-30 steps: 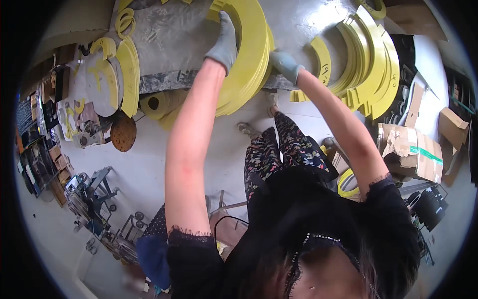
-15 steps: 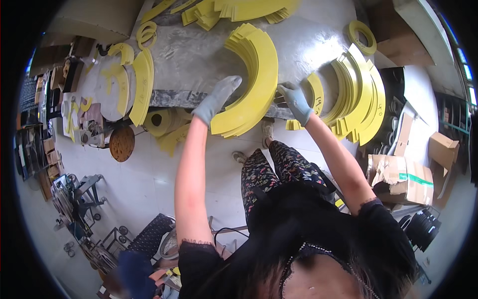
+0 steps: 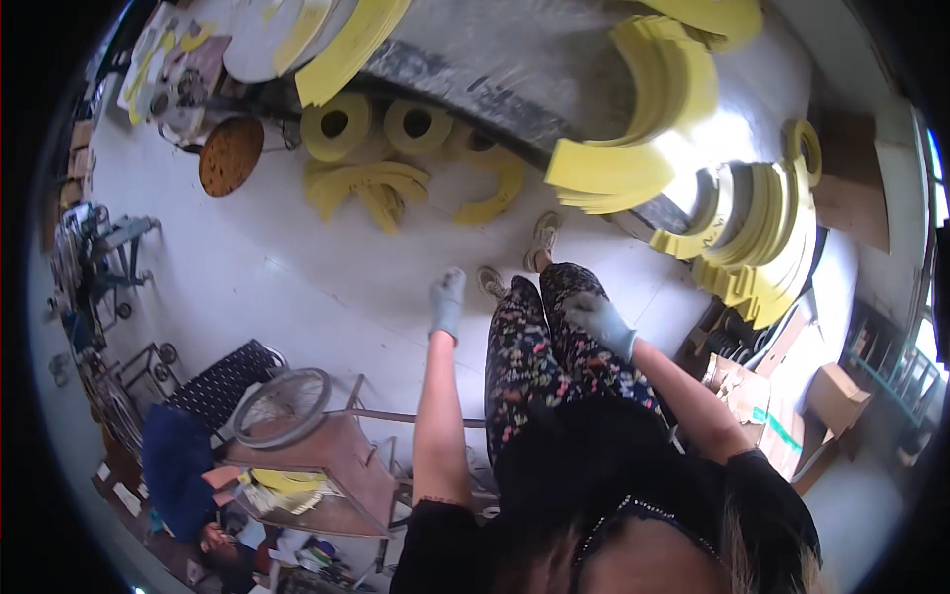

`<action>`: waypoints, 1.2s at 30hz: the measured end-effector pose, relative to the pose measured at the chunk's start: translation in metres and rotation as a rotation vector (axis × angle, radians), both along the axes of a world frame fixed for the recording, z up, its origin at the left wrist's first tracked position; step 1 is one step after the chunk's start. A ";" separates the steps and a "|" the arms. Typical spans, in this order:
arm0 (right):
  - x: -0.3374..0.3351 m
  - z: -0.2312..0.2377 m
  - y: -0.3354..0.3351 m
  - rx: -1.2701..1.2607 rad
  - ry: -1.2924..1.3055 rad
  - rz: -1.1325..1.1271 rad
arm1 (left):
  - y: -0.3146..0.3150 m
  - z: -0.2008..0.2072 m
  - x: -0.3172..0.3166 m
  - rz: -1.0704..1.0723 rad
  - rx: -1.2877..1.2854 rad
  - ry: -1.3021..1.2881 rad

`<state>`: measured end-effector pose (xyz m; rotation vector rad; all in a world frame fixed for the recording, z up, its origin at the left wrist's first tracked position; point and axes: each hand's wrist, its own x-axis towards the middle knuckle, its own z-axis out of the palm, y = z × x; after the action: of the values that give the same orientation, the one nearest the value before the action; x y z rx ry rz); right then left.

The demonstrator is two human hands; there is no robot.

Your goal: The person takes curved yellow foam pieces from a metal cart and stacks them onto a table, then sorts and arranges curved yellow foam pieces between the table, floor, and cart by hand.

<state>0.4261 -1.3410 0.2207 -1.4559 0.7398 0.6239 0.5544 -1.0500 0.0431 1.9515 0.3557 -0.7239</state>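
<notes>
Both grips mid-frame are empty: our left hand (image 3: pixel 448 301) curls, how tightly we cannot tell; our right hand (image 3: pixel 600 323) hangs slack over patterned trousers (image 3: pixel 522 371).

Curved pieces (image 3: pixel 609 173) are yel.; worktop (image 3: pixel 524 49) grey w/ blk-smudged edge. L hand (image 3: pixel 447 302) & R hand (image 3: pixel 602 322) gloved pale grey-blue; person's trousers (image 3: pixel 520 351) blk w/ multicol. floral print, top (image 3: pixel 584 450) blk. Round disc (image 3: pixel 231 156) orange-brn w/ dk spots.

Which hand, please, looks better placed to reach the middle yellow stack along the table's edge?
Probably the right hand: it appears closer to the stack, almost directly below it in the picture; the left hand is farther left.
</notes>
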 end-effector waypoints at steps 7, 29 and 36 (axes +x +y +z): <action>0.007 -0.161 0.043 -0.332 0.098 0.600 | -0.036 -0.054 -0.120 -0.352 0.094 0.310; 0.062 -0.168 0.016 0.633 0.281 -0.473 | -0.037 -0.156 0.099 -0.228 -0.214 -0.007; 0.101 -0.455 0.030 0.542 0.380 -0.732 | -0.120 -0.290 0.107 -0.532 0.306 -0.201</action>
<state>0.5269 -1.3112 -0.2347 -0.5030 1.2073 0.4700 0.6613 -1.1700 -0.2472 2.4221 -0.2012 -0.8307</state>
